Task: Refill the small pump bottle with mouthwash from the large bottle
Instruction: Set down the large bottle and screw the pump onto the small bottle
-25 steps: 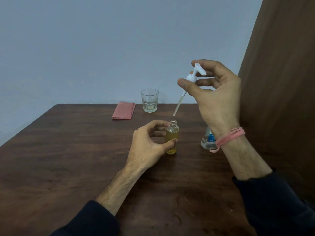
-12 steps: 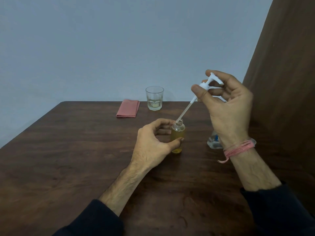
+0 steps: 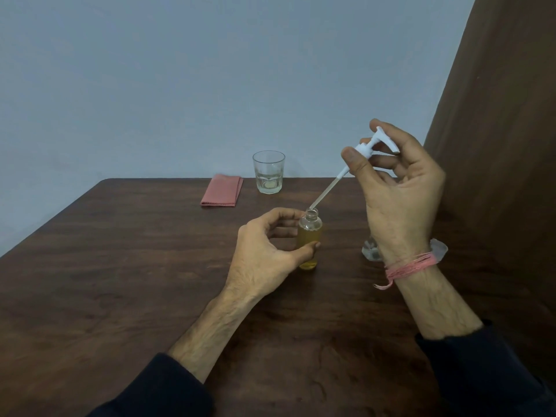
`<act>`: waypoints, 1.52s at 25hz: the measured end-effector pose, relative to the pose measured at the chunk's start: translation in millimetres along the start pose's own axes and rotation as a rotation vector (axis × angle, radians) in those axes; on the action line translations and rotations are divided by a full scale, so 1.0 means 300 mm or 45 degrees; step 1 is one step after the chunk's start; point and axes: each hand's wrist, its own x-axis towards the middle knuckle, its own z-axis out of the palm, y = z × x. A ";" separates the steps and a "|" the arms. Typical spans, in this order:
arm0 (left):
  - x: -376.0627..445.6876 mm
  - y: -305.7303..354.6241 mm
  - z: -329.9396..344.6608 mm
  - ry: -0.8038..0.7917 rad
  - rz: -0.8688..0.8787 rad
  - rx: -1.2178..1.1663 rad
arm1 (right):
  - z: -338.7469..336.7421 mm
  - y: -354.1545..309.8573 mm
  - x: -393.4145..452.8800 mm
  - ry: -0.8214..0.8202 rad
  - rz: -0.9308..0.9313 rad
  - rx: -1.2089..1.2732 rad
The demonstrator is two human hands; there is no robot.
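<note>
my left hand [image 3: 264, 251] grips the light, slippery small pump bottle [image 3: 310, 239] mid-desk; right hand [image 3: 397, 188] pinches the pump head [image 3: 365, 149] by its collar.

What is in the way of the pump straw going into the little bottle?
Nothing visible. The right hand holds the pump, and its straw tip sits just at the open mouth of the little bottle, which the left hand holds upright on the table.
</note>
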 end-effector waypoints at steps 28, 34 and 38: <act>-0.005 -0.007 0.006 0.024 0.082 0.033 | -0.066 0.159 -0.067 -0.734 0.406 0.046; -0.004 -0.012 0.002 0.034 0.087 0.022 | -0.055 0.183 -0.078 -0.745 0.455 0.087; -0.003 -0.010 0.003 0.035 0.067 0.031 | -0.066 0.185 -0.076 -0.776 0.503 0.077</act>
